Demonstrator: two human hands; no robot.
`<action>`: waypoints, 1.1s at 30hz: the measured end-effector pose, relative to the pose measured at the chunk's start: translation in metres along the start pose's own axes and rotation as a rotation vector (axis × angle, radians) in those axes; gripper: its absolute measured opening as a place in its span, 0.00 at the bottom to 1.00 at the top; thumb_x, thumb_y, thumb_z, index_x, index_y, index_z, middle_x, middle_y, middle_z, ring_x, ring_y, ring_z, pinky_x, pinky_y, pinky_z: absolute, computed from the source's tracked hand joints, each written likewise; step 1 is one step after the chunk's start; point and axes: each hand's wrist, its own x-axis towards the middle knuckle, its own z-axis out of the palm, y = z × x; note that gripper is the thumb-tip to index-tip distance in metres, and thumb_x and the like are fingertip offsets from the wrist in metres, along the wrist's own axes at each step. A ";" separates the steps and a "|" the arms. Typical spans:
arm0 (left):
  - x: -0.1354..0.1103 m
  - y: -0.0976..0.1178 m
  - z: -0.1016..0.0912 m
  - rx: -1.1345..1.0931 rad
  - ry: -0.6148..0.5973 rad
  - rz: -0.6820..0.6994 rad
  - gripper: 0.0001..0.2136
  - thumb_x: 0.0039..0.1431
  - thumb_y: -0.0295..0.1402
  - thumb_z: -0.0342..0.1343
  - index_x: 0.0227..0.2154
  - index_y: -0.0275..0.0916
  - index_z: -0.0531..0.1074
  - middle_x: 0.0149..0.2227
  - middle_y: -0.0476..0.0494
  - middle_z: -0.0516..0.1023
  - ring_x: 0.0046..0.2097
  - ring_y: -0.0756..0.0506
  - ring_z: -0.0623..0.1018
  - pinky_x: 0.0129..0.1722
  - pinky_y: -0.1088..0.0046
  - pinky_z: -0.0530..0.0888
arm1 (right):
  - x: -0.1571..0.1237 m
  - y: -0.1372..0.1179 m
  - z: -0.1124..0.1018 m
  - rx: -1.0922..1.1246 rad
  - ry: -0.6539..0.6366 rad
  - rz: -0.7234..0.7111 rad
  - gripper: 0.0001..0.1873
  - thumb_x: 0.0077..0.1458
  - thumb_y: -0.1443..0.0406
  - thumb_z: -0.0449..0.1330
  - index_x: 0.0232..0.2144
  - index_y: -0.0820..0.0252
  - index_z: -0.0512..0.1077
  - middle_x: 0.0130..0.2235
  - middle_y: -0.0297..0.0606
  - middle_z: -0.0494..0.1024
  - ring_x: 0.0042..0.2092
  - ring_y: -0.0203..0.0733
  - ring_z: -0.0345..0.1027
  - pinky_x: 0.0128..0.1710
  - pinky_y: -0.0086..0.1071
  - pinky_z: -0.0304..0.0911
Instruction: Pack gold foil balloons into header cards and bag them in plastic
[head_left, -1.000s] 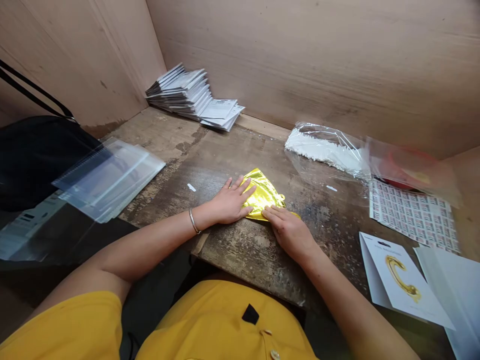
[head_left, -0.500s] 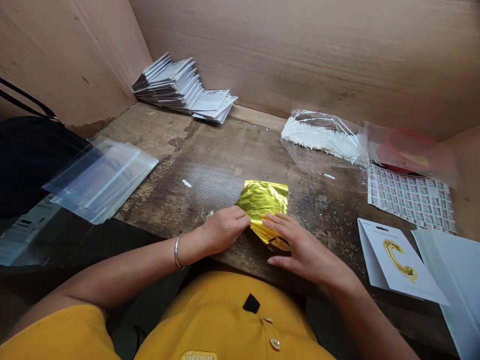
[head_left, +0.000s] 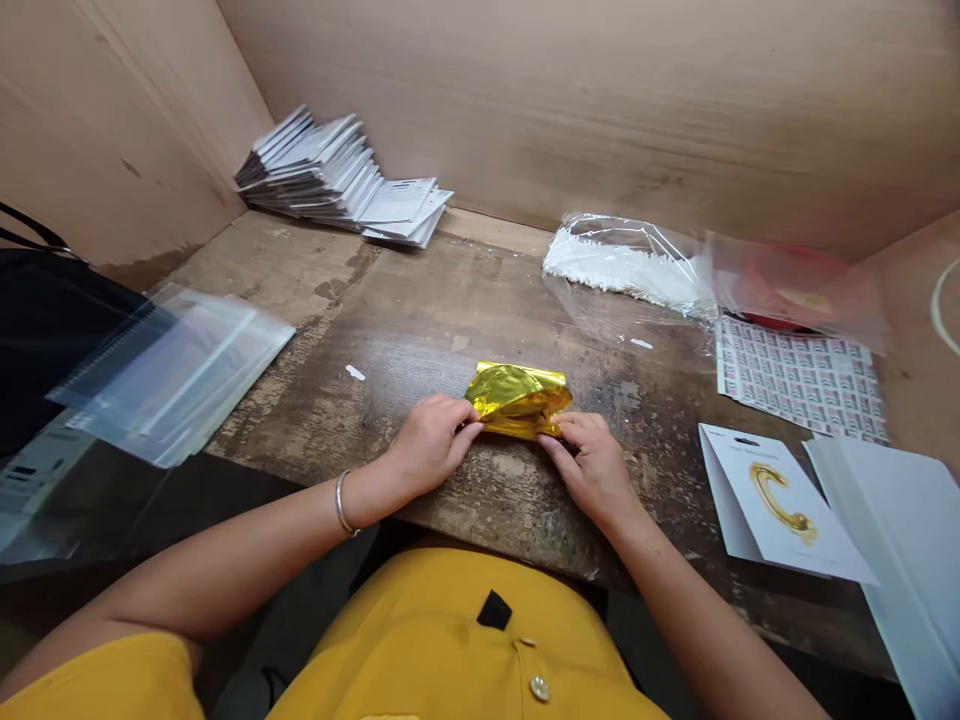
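A yellow shirt (head_left: 465, 650) with a pale round button (head_left: 539, 688) is being worn by the person and is occupying the bottom centre of the frame. A silver bangle (head_left: 343, 503) is being worn on the left wrist. The left hand (head_left: 429, 445) is being kept narrow, with its fingers curled around the left end of a folded gold foil piece (head_left: 517, 400). The right hand (head_left: 590, 465) is likewise being closed narrowly on the right end of the foil. The foil is being held between both hands, at the front centre of a worn wooden workbench (head_left: 442, 320), and is being kept close above the surface.

At the lower right, a white card (head_left: 724, 500) printed with a gold C-shaped foil figure is being displayed on the bench, just beside white sheets (head_left: 892, 530). Above them, a printed label sheet (head_left: 799, 378) is being overlapped by a clear bag holding a red item (head_left: 787, 285). A clear bag of white material (head_left: 622, 265) is being kept just beside it. At the left, clear plastic sleeves (head_left: 180, 370) are being rested against a black bag (head_left: 52, 340). At the far upper left, stacked white packets (head_left: 337, 180) are being leaned against a plywood wall (head_left: 600, 100).
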 end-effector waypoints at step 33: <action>0.009 -0.007 0.004 0.225 -0.311 0.413 0.20 0.68 0.33 0.45 0.60 0.36 0.63 0.62 0.37 0.65 0.64 0.40 0.64 0.63 0.57 0.59 | -0.012 -0.035 0.025 -0.323 -0.074 -0.238 0.23 0.62 0.71 0.46 0.58 0.70 0.65 0.58 0.53 0.71 0.60 0.51 0.62 0.59 0.46 0.60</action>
